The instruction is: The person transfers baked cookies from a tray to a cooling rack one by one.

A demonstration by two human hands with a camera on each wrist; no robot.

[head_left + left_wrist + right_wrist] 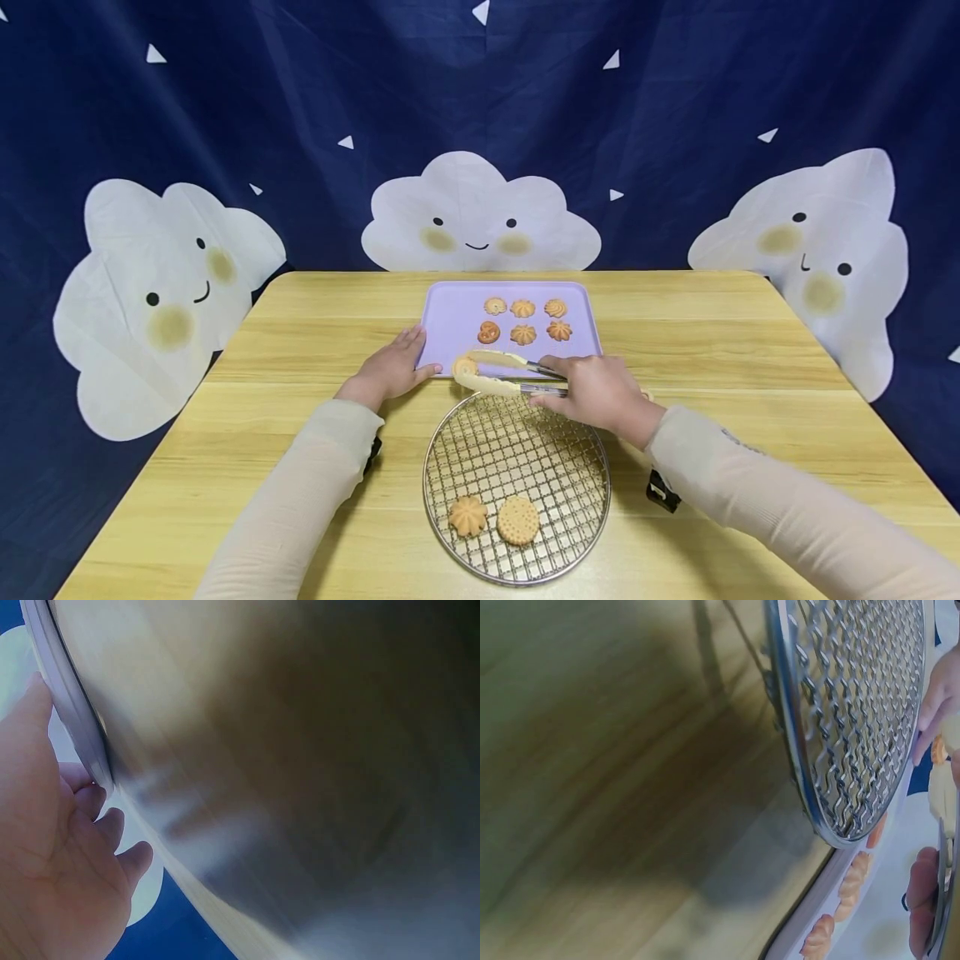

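My right hand (603, 392) grips a pair of metal tongs (498, 386) with cream-coloured tips. Between those tips is a round cookie (465, 367), over the front edge of the lilac tray (450, 308). My left hand (390, 367) rests against the tray's near left corner, fingers along its left side and thumb at the front edge. Its fingertips show at the tray's rim in the left wrist view. Two rows of small cookies (522, 334) lie on the tray's right part. Part of the tongs' handle is hidden in the right hand.
Just in front of the tray, a round wire rack (517, 450) carries a flower-shaped cookie (468, 517) and a round dotted cookie (518, 521) near its front. All this stands on a wooden table (360, 517). A dark blue curtain (480, 100) with cloud faces hangs behind.
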